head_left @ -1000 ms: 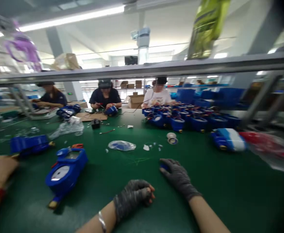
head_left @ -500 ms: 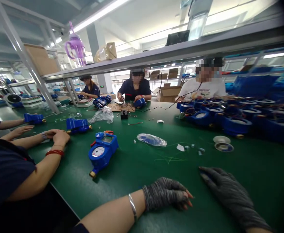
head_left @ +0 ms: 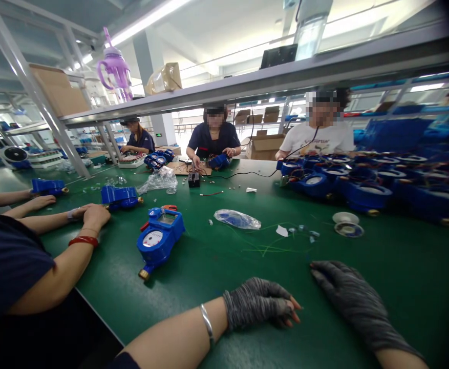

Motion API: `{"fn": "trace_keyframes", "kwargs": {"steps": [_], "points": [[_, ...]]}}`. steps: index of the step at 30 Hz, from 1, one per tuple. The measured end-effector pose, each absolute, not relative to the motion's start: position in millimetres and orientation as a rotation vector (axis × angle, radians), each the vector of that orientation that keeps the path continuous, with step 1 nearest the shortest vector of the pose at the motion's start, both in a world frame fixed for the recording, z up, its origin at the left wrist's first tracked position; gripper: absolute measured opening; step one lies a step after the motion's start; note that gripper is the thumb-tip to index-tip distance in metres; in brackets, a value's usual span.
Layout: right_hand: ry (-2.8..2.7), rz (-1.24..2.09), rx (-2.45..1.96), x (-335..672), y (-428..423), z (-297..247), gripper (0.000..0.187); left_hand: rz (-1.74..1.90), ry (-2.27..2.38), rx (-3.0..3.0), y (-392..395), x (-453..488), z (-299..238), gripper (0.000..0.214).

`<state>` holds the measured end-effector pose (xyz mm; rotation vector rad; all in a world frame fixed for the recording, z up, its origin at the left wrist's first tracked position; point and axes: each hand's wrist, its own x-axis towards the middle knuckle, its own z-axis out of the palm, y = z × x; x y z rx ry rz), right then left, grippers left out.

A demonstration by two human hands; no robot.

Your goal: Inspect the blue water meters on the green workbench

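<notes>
My left hand [head_left: 260,307], in a grey fingerless glove, rests on the green table [head_left: 401,277] with its fingers curled under; I see nothing in them. A silver bangle sits on that wrist. My right hand [head_left: 349,294], in a dark grey glove, lies flat on the table just to the right, fingers stretched forward and holding nothing. A blue water meter [head_left: 158,238] with a white dial and a brass end lies left of and beyond my left hand, out of touch with either hand.
A neighbour's arm with a red bracelet [head_left: 83,241] rests on the table at left, near another blue meter [head_left: 119,196]. A plastic bag [head_left: 237,219], a tape roll [head_left: 346,225] and many blue meters [head_left: 366,187] lie beyond. Three people work across the table under a metal shelf [head_left: 285,79].
The view has swung left, bringing the neighbour's arms and shoulder into sight. My two hands have stayed resting on the table in about the same pose.
</notes>
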<state>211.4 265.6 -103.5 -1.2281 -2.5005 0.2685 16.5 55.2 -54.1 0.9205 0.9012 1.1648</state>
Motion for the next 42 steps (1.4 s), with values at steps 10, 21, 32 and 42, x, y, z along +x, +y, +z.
{"fn": "trace_keyframes", "kwargs": {"steps": [10,21,32,42], "points": [[-2.446,0.276,-1.242,212,264,-104,0.051,1.172,0.903,0.929,57,16,-60,0.047],[-2.318,0.346,-1.306,215,252,-93,0.052,1.185,0.869,0.903,61,15,-69,0.044],[-2.208,0.614,-1.467,248,273,-100,0.059,1.200,0.880,0.925,60,18,-66,0.043],[-2.313,0.444,-1.400,247,264,-90,0.040,1.199,0.917,0.934,58,20,-58,0.047]]}}
